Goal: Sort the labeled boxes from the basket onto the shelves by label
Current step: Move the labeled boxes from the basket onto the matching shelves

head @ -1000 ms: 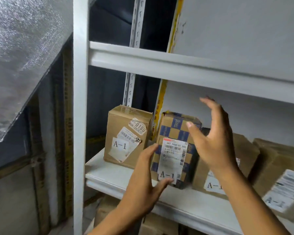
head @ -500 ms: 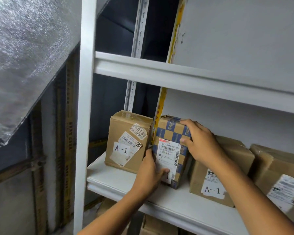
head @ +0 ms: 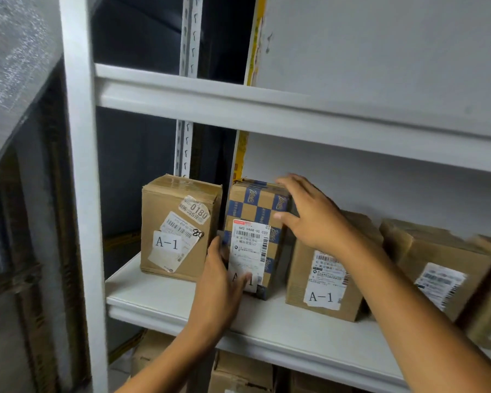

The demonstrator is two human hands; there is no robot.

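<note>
Evidently the checkered box (head: 255,236) stands upright on the white shelf (head: 165,296), between two brown A-1 boxes (head: 179,228) and (head: 323,273). The left hand (head: 221,282) grips its lower left edge, thumb across the label; the right hand (head: 309,214) clasps the top right corner. It looks like stiff, light cardboard, best held by opposite corners, since the taped faces may be slick.

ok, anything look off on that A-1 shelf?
Mostly tidy. The blue-checkered box stands slightly tilted, held by both hands, left hand and right hand. The left brown box carries overlapping, peeling labels. All readable labels say A-1.
</note>
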